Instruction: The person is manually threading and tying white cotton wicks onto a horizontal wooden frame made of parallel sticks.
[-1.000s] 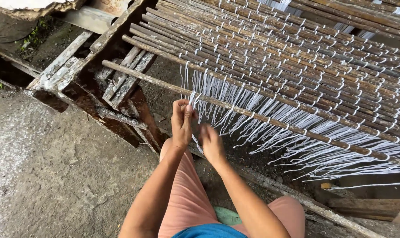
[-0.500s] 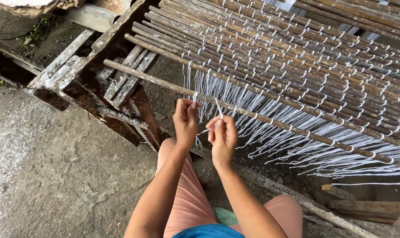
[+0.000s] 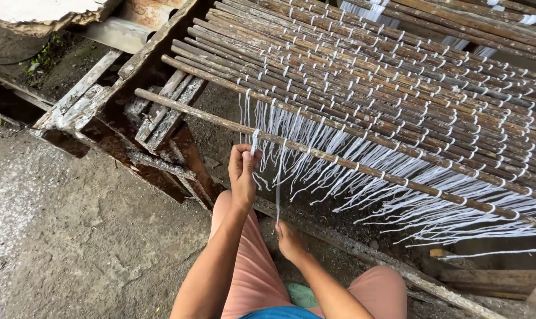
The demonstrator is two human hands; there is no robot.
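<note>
no packages, labels, signs or screens in view.

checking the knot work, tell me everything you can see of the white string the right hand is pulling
The white string is one thin, pale, soft-looking cord. It runs taut and nearly straight down from the nearest wooden stick to the right hand, which grips its lower end below the stick. Its top meets the stick beside the left hand, which pinches a neighbouring string at the stick. Many like strings hang loose to the right of it.
</note>
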